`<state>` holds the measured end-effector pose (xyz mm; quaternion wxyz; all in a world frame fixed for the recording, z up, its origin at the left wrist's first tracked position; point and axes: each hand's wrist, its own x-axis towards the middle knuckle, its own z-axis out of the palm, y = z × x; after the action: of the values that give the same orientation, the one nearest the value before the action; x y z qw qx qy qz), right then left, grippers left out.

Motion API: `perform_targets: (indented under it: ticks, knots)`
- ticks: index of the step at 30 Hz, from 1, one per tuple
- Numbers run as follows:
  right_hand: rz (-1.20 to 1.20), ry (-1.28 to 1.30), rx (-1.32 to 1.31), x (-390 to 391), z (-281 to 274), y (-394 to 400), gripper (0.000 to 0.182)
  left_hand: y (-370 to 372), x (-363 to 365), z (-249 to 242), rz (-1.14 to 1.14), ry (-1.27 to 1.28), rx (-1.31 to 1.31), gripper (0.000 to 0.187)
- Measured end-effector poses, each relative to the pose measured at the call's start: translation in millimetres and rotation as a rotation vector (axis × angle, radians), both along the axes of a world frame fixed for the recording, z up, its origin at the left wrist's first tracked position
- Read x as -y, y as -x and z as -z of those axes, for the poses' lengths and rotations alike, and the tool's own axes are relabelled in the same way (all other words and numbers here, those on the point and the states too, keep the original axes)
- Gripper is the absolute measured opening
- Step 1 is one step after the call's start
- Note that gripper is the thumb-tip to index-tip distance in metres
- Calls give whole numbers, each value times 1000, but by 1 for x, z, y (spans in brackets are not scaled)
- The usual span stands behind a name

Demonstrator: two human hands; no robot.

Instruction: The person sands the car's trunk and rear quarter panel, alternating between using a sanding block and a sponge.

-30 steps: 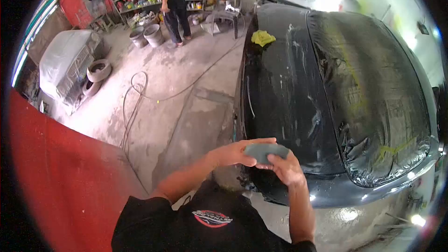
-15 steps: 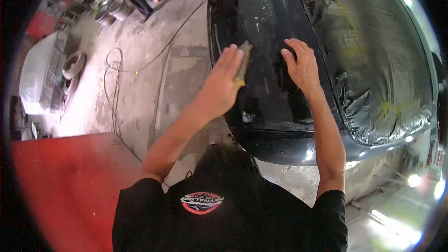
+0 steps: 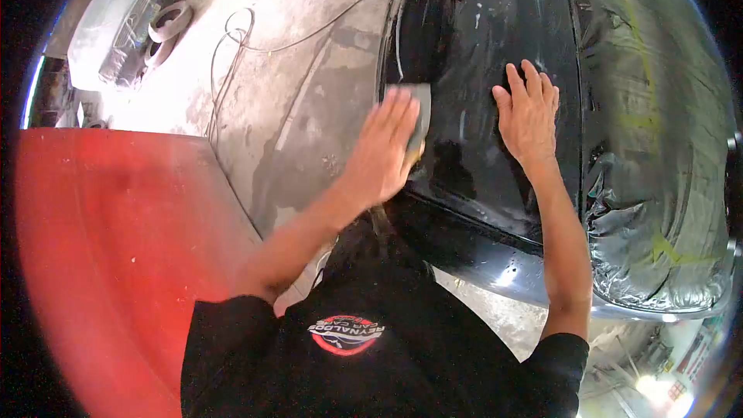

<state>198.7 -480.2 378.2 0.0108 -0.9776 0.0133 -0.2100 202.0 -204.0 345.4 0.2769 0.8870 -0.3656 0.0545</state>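
Note:
My left hand (image 3: 383,143) presses a thin grey sheet with a yellowish edge (image 3: 422,112) against the near side edge of a wet black car panel (image 3: 472,54). Its fingers lie together over the sheet and are slightly blurred. To the right, my right hand (image 3: 530,116) rests on the same panel with fingers spread and nothing in them. Whitish streaks and wet patches mark the black surface. Just beyond my right hand, plastic film (image 3: 650,108) with yellow tape covers the adjoining part of the car.
A large red panel (image 3: 116,248) stands at the lower left. A hose (image 3: 224,77) lies looped on the concrete floor (image 3: 309,93). Farther back at the left are a covered grey object (image 3: 116,27) and tires (image 3: 170,22).
The view has shifted, with the red panel now larger and the yellow cloth out of sight. My left hand still holds the sheet; my right hand's fingers are spread wider on the panel.

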Motion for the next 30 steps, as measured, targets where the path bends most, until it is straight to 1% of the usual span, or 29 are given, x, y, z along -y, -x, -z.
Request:
perform_targets:
  ticks: [3, 5, 7, 9, 11, 14, 17, 19, 20, 21, 23, 24, 26, 27, 28, 30]
  knots:
    - [1, 20, -13, 1, 3, 1, 47, -45, 25, 4, -55, 24, 70, 64]
    - [-14, 32, -14, 3, 4, -3, 46, -43, 27, 2, -100, 41, 88, 62]
    - [-23, 26, -16, 5, 7, -4, 46, -29, 23, 1, -152, 54, 95, 59]
    - [-12, 37, -35, 4, 5, -3, 45, 20, 6, 4, -180, 131, 32, 57]
    - [-13, 47, -42, 3, 6, -3, 46, 64, -11, 17, -192, 231, -41, 56]
    - [26, 86, -57, -1, 7, -6, 46, 72, -14, 24, -229, 431, -182, 53]
    - [-24, 100, -45, 0, 4, -7, 46, 16, -6, 25, -275, 525, -195, 48]
    - [-38, 101, -45, 0, 3, -8, 45, -25, -2, 22, -262, 616, -302, 46]
    - [-47, 99, -46, -1, 3, -8, 45, -32, -2, 22, -257, 660, -355, 46]
    - [-52, 99, -42, -1, 4, -7, 45, -22, -5, 24, -248, 640, -315, 45]
    - [-62, 96, -30, 0, 4, -7, 45, 22, -15, 28, -228, 597, -232, 45]
    - [-54, 87, -40, -2, 2, -7, 45, 44, -22, 26, -216, 579, -288, 45]
    - [-40, 74, -64, -5, -2, -7, 45, 57, -27, 28, -207, 595, -286, 46]
    - [-37, 76, -68, -6, -1, -6, 45, 58, -26, 29, -204, 606, -286, 46]
    - [-33, 77, -68, -6, -1, -7, 45, 43, -23, 28, -205, 552, -264, 46]
    - [-19, 77, -69, -5, 0, -8, 45, -18, -5, 30, -251, 570, -155, 44]
